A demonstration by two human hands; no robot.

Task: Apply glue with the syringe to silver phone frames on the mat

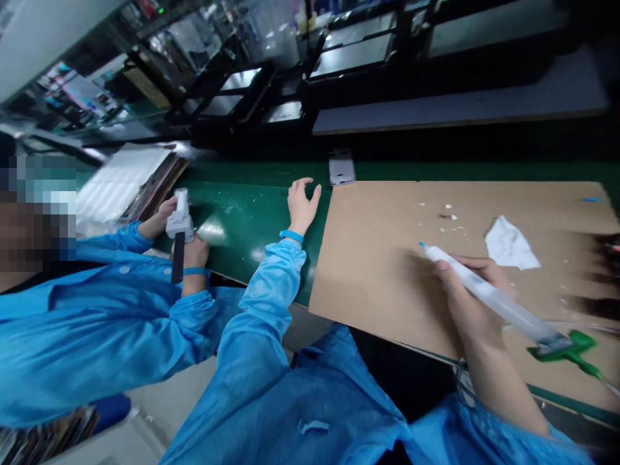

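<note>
My right hand (pixel 477 294) is closed around a glue syringe (pixel 498 303), a long whitish barrel with a blue tip and a green cap at its rear end. The syringe slants over a brown cardboard sheet (pixel 372 258), its tip pointing left and away from me. My left hand (pixel 302 203) reaches over the green table surface, fingers apart and curved, with nothing in it. Just beyond it to the right, a pale phone-like part (pixel 341 167) lies at the cardboard's far left corner. A crumpled white wipe (pixel 511 243) rests on the cardboard near small white scraps.
To the left, a co-worker in a blue smock (pixel 121 323) holds a grey-white device with a dark strip (pixel 179 236). A stack of white trays (pixel 126 181) stands behind. Along the back are a grey shelf board (pixel 460 106) and dark frames. Blurred dark objects (pixel 611 258) sit at right.
</note>
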